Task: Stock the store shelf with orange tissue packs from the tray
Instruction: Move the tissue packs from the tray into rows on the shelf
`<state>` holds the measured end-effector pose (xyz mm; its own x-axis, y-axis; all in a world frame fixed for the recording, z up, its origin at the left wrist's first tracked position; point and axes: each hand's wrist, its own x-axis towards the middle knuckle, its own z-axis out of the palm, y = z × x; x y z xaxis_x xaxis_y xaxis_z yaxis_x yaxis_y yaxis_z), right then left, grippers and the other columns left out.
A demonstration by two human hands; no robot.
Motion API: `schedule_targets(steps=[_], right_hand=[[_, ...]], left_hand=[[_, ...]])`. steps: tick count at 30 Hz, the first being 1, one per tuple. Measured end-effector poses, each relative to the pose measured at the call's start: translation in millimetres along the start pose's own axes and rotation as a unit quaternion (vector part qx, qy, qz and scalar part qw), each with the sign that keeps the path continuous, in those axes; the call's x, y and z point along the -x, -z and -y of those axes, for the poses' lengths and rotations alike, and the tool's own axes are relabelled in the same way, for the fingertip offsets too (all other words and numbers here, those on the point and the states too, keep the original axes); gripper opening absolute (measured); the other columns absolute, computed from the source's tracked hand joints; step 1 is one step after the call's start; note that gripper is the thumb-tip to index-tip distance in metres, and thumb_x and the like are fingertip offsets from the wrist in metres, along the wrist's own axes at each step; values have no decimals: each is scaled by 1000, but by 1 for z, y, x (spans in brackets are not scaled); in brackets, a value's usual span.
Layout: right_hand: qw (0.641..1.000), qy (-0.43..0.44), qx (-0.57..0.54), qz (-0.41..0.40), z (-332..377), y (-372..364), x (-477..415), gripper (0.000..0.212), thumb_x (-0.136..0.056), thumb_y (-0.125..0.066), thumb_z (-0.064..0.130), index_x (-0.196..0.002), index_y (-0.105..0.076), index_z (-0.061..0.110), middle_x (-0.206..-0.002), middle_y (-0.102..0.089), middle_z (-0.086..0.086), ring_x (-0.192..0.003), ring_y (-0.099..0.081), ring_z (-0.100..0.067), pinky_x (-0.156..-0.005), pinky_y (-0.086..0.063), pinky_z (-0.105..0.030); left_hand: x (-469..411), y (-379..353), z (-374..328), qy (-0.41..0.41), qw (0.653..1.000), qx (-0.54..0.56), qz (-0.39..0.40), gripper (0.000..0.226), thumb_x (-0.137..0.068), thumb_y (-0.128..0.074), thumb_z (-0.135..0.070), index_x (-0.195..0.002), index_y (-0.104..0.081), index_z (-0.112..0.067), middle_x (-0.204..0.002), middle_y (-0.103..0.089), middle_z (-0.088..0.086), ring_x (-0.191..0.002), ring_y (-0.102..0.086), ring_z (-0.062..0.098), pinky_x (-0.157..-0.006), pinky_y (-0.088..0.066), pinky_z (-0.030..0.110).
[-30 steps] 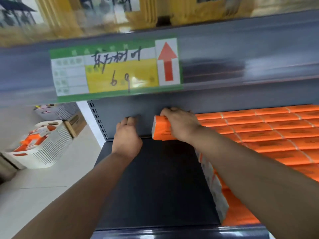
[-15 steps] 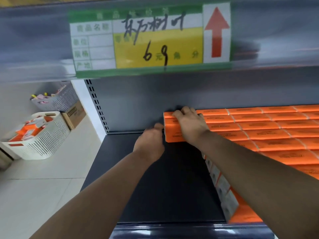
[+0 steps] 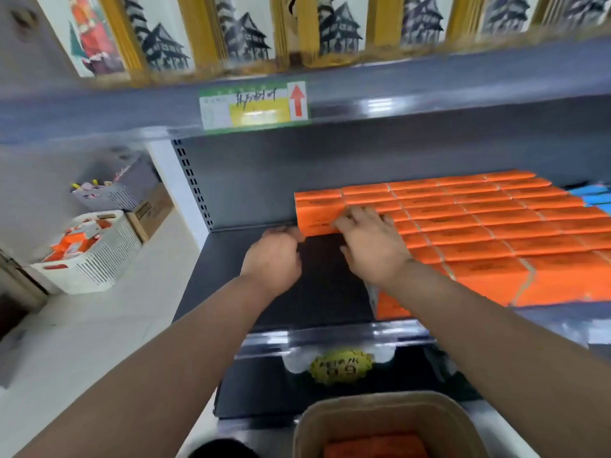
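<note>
toward the back edge of the shelf [image 3: 330, 292], the end pack [image 3: 317, 209] sits at the left of the stacked orange packs [image 3: 496, 233] covering its right side. the left side is bare and the tray [image 3: 386, 404] holds more, so stocking looks partly done. the right hand [image 3: 373, 249] lays its fingers [image 3: 358, 214] flat on that pack. the left hand [image 3: 272, 256] is curled at its left end, grip unclear.
</note>
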<state>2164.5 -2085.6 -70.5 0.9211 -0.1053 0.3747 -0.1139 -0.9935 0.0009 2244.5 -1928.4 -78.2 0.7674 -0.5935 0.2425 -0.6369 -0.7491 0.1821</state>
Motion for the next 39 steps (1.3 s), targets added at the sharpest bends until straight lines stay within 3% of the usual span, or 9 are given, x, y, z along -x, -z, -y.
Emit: schedule_targets(steps=[7,10,13,16,19,21,25,32,39], right_hand=[[993,44,-54,-91,13,-14,134,39,-70,-73,11,-108,-65,17,-98,-59,-4,-91,-55,-28,-68,-42,-37],[998,23,-56,-32,12,-45,187,39,-68,-72,9,-106,-65,18,-97,-60,-3,-91,-57,-29,-68,-44,-38],[995,-20,-63,76,11,-79,237,39,-70,-68,9,-107,-64,19,-101,-61,-4,-94,-56,-30,-71,-46,-40],[977,-56,-66,196,3,-111,288,35,-85,-55,15,-120,-55,22,-116,-55,-4,-111,-49,-29,-88,-41,-43],[940,-109,-57,319,-8,-140,332,32,-95,-41,22,-127,-46,25,-127,-47,-3,-120,-42,-26,-94,-37,-39],[922,-122,-63,362,-10,-155,349,31,-96,-38,22,-126,-46,24,-128,-48,-3,-121,-42,-26,-94,-38,-38],[908,-130,-73,392,-9,-176,362,30,-96,-36,19,-122,-50,24,-128,-51,-2,-121,-45,-24,-94,-40,-35],[885,-151,-81,433,-5,-209,366,35,-95,-37,14,-126,-47,25,-131,-49,-1,-124,-45,-21,-95,-39,-34],[879,-136,-50,453,0,-239,362,34,-96,-34,16,-126,-46,26,-129,-52,0,-126,-43,-21,-95,-36,-36]], left_hand=[[104,-27,-30,-109,991,68,-28,32,-86,-52,-2,-115,-63,-12,-115,-64,4,-110,-52,24,-86,-45,32],[144,-56,-46,-149,985,85,-2,30,-86,-52,-1,-112,-64,-11,-111,-65,4,-106,-54,23,-85,-46,32],[180,-98,-59,-132,985,79,82,33,-86,-50,-4,-115,-61,-15,-115,-61,2,-110,-50,20,-88,-44,31],[210,-145,-59,-118,975,26,185,32,-87,-47,-12,-116,-58,-20,-118,-60,1,-111,-51,21,-92,-46,37],[229,-174,-60,-141,938,-65,311,27,-94,-44,-22,-116,-58,-17,-122,-60,6,-112,-55,26,-95,-45,35],[239,-186,-60,-146,904,-101,388,26,-96,-44,-24,-114,-60,-14,-119,-62,9,-108,-58,27,-87,-46,34],[247,-208,-56,-150,866,-139,456,23,-94,-46,-15,-108,-64,-11,-114,-65,11,-104,-61,30,-83,-50,38],[235,-232,-63,-98,865,-77,487,24,-93,-46,-16,-110,-61,-13,-118,-62,10,-109,-59,28,-84,-48,39],[233,-259,-55,-84,833,-57,543,22,-95,-46,-15,-113,-58,-10,-123,-59,11,-113,-57,27,-90,-46,38]])
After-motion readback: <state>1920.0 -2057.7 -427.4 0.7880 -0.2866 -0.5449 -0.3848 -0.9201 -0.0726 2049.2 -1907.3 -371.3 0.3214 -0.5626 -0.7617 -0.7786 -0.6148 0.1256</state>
